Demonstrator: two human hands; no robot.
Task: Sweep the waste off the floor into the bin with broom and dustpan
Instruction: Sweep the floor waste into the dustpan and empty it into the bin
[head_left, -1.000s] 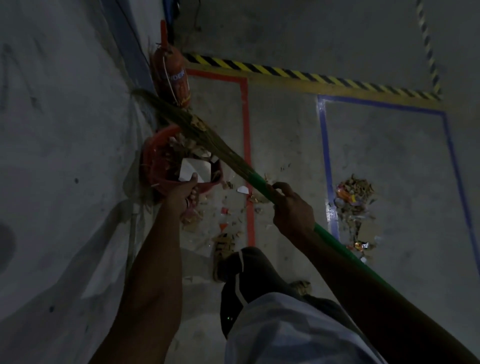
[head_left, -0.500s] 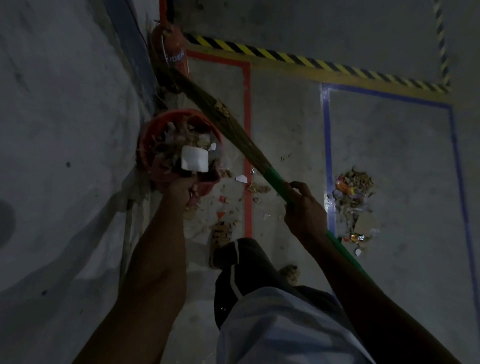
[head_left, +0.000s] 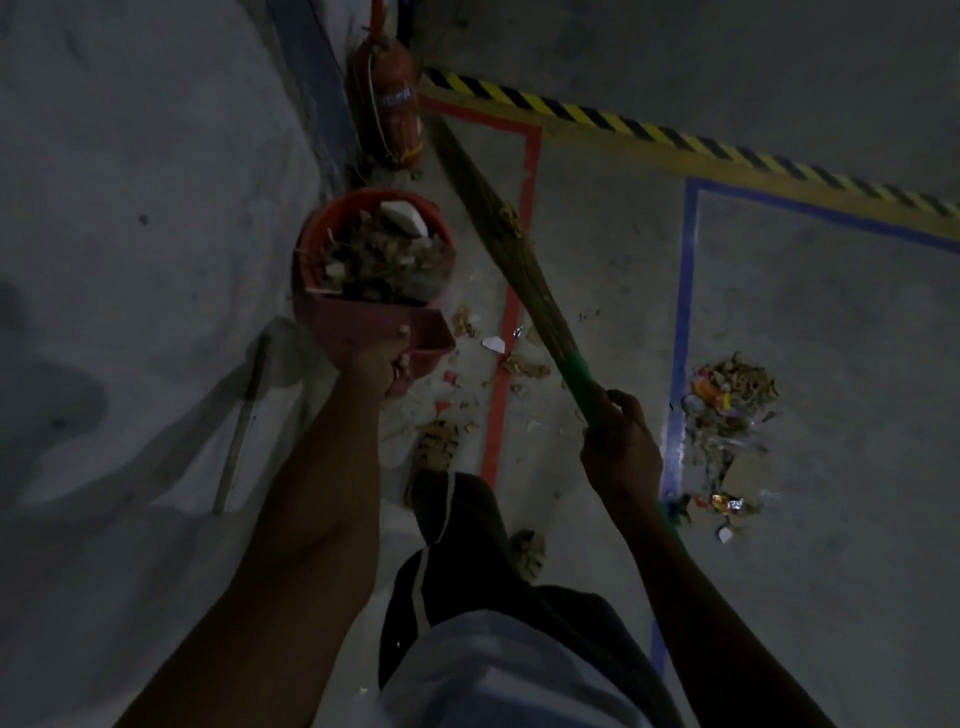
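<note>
A red round bin (head_left: 332, 218) stands by the wall, filled with dry leaves and paper scraps. My left hand (head_left: 376, 364) grips a reddish dustpan (head_left: 363, 325) tipped up at the bin's near rim. My right hand (head_left: 618, 436) holds the green handle of a straw broom (head_left: 524, 275), whose bristles slant up and left toward the wall. Loose waste (head_left: 514, 364) lies scattered on the floor beside the red tape line. A bigger waste pile (head_left: 727, 415) with wrappers and cardboard sits right of the blue tape line.
A red fire extinguisher (head_left: 389, 109) stands against the wall behind the bin. A grey wall (head_left: 130, 208) fills the left side. Yellow-black hazard tape (head_left: 675, 140) crosses the floor at the back. My sandalled feet (head_left: 436, 447) stand near the red tape.
The dustpan has tilted up over the bin, and the white paper has gone from the pan into the bin. The broom has swung a little to the right.
</note>
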